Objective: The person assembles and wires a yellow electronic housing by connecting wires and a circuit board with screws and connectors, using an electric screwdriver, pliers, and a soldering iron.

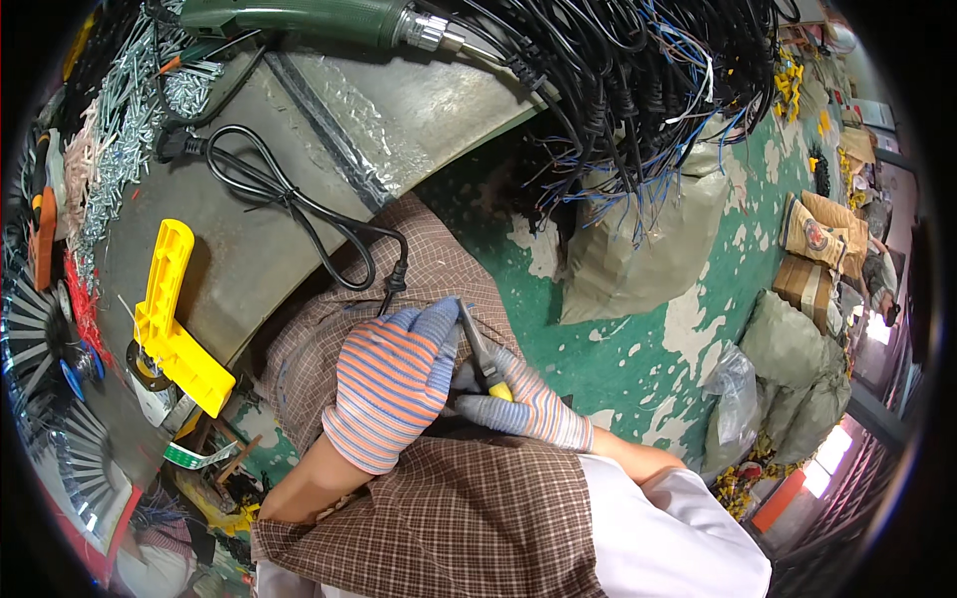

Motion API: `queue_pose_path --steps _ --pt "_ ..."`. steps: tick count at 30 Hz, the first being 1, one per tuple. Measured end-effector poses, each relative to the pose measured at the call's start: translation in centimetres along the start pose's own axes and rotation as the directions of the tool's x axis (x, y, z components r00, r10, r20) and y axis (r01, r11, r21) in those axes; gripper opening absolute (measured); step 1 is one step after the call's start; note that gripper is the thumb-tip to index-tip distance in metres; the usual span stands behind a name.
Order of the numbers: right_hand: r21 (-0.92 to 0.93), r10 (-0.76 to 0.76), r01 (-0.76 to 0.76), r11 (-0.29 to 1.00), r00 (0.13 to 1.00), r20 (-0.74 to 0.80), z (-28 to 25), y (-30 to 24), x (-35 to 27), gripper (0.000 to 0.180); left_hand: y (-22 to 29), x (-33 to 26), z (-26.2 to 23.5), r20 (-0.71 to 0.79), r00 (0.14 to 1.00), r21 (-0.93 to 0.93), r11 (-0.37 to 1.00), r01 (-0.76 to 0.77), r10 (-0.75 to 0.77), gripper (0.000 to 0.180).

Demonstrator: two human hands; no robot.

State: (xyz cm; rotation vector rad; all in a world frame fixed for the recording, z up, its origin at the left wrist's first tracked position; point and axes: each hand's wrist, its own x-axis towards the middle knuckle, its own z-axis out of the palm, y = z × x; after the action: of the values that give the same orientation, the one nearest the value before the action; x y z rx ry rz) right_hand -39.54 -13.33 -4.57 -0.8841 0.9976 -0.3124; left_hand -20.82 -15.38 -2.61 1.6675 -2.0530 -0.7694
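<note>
Both my hands wear striped knit gloves and meet over my lap, on a brown checked apron. My left hand (394,384) is closed round the end of a black power cord (329,234), just below its ribbed sleeve; the gripped tip is hidden by the fingers. From there the cord loops up onto the metal worktable (329,130), where its plug lies. In my right hand (533,404) is a knife (480,349) with a yellow handle and grey blade. Its blade points up and away, close beside the left fingers.
A green electric screwdriver (299,18) lies at the table's far edge, beside piled screws (125,149). An L-shaped yellow plastic part (174,319) sits at the near left edge. Bundled black cords (618,90) with bare-ended wires hang at the right, above a grey sack (638,249).
</note>
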Motion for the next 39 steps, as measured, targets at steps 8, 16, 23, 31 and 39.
queue_pose_path --steps 8,16,23,31,39 --pt "0.123 0.044 -0.048 0.991 0.999 0.032 -0.1 -0.4 0.1 0.026 0.6 0.7 -0.7 0.081 0.996 -0.044 0.998 0.038 -0.034 0.019" --pt "0.082 0.024 -0.026 0.996 0.999 0.022 0.1 -0.7 -0.1 0.025 0.5 0.7 -0.8 0.087 0.996 -0.111 0.993 0.045 -0.035 0.021" --pt "0.130 0.013 -0.017 0.991 0.999 0.037 0.2 0.6 -0.4 0.025 0.9 0.0 -0.7 0.104 0.995 0.021 1.000 -0.012 0.010 0.028" --pt "0.583 -0.014 -0.149 0.798 0.964 0.264 0.5 -0.1 -1.3 0.016 0.9 -2.1 0.0 -0.064 0.997 -0.320 0.947 0.012 -0.034 0.031" --pt "0.937 0.195 -0.037 0.346 0.980 -0.034 -1.5 -0.9 -4.0 0.027 -0.3 -7.0 -3.1 0.067 0.800 -0.628 0.598 0.498 -0.596 0.020"
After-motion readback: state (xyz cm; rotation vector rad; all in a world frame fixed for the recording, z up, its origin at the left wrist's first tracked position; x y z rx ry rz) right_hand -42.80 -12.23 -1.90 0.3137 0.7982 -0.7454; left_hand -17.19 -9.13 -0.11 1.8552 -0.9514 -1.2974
